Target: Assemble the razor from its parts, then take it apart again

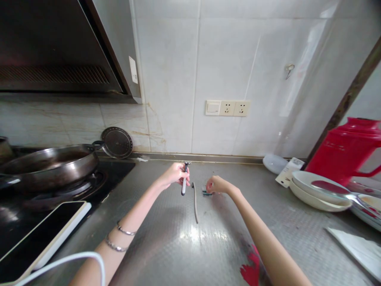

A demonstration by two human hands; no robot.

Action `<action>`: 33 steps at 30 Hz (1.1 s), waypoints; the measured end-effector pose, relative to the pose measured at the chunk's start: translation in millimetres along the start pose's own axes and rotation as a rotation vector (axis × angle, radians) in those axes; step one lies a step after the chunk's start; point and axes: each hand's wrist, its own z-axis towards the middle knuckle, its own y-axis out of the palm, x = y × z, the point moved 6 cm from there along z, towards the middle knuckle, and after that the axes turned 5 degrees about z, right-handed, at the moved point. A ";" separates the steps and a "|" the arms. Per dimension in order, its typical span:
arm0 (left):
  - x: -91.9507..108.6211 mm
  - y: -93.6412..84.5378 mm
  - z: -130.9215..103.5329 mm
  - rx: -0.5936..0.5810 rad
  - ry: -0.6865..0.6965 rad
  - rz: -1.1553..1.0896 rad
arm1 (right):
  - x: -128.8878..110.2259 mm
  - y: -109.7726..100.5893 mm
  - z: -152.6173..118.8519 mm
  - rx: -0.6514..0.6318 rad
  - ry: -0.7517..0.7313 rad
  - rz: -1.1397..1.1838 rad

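Observation:
My left hand [177,174] is closed around a razor [185,180] with a dark head at the top and a grey-and-black handle pointing down. Over the metal countertop [166,238], my right hand [218,185] has its fingers curled together, fingertips down. Right at those fingertips lies a small dark green and clear piece [206,193]; its kind and what the fingers pinch are too small to tell. Between both hands a thin grey stick-like strip [195,204] with a dark upper end rests on the counter.
At left, a large steel pan [50,167] sits on the stove, with a phone-like device [44,238] and white cable [74,256] nearer. To the right stand stacked bowls [318,194], a white box [289,172] and a red jug [342,151]. Wall sockets [228,108] are behind.

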 end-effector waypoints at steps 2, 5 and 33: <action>-0.5 -0.2 0.3 -0.004 0.001 0.000 | -1.0 -0.9 -0.1 0.006 0.000 -0.010; -0.9 -0.1 0.5 -0.008 -0.001 0.003 | -2.5 -2.0 0.2 0.015 0.001 -0.025; 0.0 -1.6 -0.3 -0.011 0.003 0.003 | -15.9 -0.6 -4.3 -0.071 -0.045 -0.102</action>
